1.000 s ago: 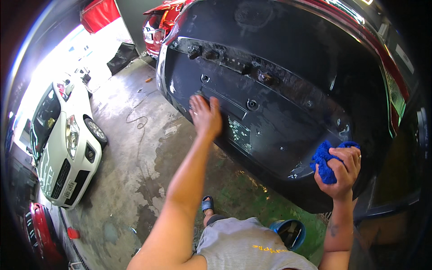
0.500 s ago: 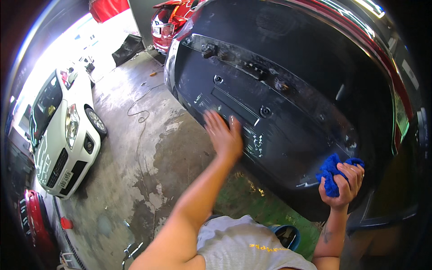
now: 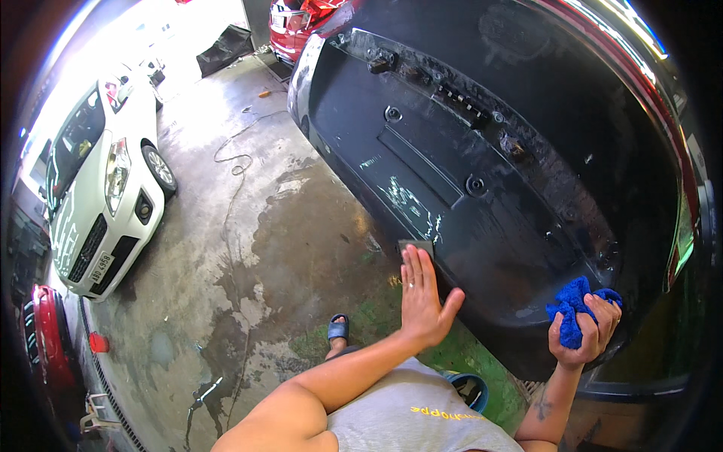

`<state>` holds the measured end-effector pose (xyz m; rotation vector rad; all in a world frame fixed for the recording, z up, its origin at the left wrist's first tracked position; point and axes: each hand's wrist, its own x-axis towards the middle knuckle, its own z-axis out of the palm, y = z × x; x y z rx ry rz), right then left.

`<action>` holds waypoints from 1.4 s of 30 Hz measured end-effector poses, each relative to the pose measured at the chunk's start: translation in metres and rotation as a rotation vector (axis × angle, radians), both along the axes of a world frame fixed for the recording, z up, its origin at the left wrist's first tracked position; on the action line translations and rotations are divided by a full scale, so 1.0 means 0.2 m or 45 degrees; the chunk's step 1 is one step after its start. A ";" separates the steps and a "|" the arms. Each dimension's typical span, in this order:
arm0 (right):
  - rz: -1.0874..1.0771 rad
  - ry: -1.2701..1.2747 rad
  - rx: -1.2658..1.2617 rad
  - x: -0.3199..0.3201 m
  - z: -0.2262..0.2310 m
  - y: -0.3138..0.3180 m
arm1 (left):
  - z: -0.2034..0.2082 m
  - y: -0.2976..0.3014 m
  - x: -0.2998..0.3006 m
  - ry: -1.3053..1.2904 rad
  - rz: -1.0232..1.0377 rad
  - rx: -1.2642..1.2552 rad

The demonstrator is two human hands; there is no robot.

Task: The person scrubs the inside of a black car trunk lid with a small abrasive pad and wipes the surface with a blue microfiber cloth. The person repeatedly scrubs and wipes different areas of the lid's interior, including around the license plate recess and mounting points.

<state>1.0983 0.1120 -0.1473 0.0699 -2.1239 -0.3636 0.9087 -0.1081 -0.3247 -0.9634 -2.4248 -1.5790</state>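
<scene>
Step in hand, as judged: wiping down the raised black tailgate [image 3: 482, 188], inner panel facing down. Left hand [image 3: 423, 297] spread flat, fingers together, pressed against lower edge of panel just below a small grey sponge-like pad [image 3: 416, 245]; contact with pad cannot be told. Right hand [image 3: 587, 335] clenched around bunched blue microfibre cloth [image 3: 571, 309], held at tailgate rim. Wet concrete floor [image 3: 248, 248] below. Next move likely calls for bracing with left hand, sweeping cloth across streaked area.
</scene>
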 end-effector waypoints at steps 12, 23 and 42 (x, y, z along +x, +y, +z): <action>0.015 -0.037 0.026 -0.03 0.02 -0.01 | -0.06 -0.02 -0.49 0.100 0.234 0.028; -0.181 -0.011 0.037 -0.06 -0.02 -0.03 | 0.07 -0.11 -1.67 -0.103 0.499 0.142; -0.650 0.016 -0.058 -0.11 -0.12 -0.20 | -0.09 -0.35 -1.21 0.040 0.044 0.076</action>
